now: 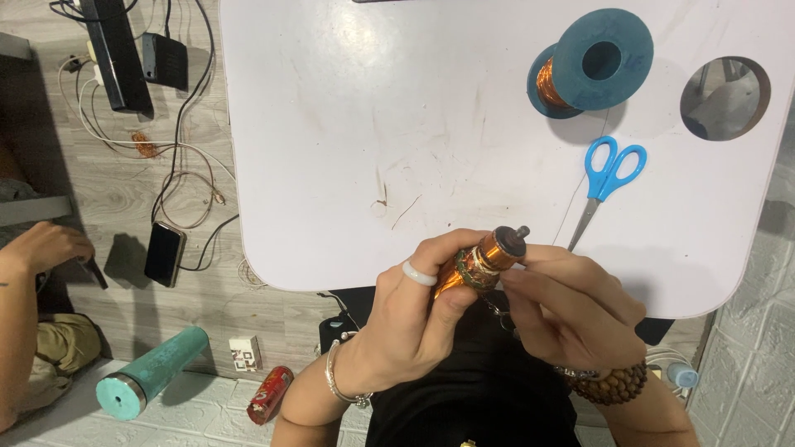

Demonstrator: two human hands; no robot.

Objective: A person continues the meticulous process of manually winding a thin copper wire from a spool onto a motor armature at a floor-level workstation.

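Observation:
My left hand (414,319) grips a small motor armature (484,258) wound with copper wire, its dark shaft end pointing up and right. A white ring sits on one left finger and a silver bracelet on the wrist. My right hand (571,306) touches the armature's right side with its fingertips; a beaded wooden bracelet circles that wrist. A thin copper wire runs from the armature up toward a teal spool of copper wire (590,64) lying on the white table (348,132).
Blue-handled scissors (607,178) lie on the table right of centre, near a round hole (725,98) in the tabletop. On the floor at left are a phone (164,253), cables, a teal flask (153,372), a red can (270,394) and another person's hand (45,248).

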